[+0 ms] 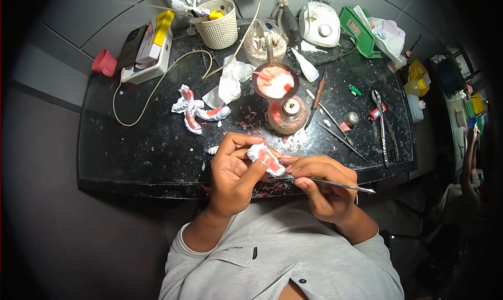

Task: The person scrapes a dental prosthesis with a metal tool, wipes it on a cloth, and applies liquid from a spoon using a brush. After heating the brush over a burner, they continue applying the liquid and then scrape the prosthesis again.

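Note:
Near the front edge of the bench, my left hand [233, 177] is closed around a small white plaster dental cast [266, 159] with pink wax on its face. My right hand [330, 190] grips a thin metal wax carver [343, 185]; its handle end sticks out to the right, and its working end is hidden by the fingers at the cast's right side. More white casts with pink wax [194, 111] lie grouped on the bench to the left. Beyond my hands, a small pan of melted pink wax [275, 82] sits above a spirit burner [287, 116].
Metal hand tools [343, 132] and pliers [381, 127] lie on the right of the black bench [136, 153]. Crumpled tissue [230, 82], a white cable [137, 123], a basket [217, 30], a white control box [319, 25] and a green bin [359, 33] stand further back.

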`<control>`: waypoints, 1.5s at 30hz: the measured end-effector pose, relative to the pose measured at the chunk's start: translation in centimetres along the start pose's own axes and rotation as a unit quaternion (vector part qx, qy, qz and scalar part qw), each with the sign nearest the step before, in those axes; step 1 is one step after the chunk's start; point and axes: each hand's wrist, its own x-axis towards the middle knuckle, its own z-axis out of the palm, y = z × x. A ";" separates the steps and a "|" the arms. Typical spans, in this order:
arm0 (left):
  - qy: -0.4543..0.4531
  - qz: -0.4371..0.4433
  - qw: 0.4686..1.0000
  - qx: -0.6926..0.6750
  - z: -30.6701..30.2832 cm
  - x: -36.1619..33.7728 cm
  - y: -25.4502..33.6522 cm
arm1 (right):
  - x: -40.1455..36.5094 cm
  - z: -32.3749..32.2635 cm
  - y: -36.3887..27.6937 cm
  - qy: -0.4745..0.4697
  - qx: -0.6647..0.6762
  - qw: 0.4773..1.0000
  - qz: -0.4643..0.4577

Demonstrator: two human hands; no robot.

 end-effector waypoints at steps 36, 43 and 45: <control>0.045 -0.009 0.999 0.028 0.5 -0.2 0.5 | 0.5 1.4 0.2 0.013 -0.053 0.998 -0.020; 0.042 0.016 0.997 0.064 0.8 -0.1 0.4 | 0.7 1.5 0.2 0.011 -0.041 0.999 -0.023; 0.045 0.018 0.996 0.072 0.9 -0.1 0.4 | 0.7 1.6 0.3 0.013 -0.043 0.999 -0.023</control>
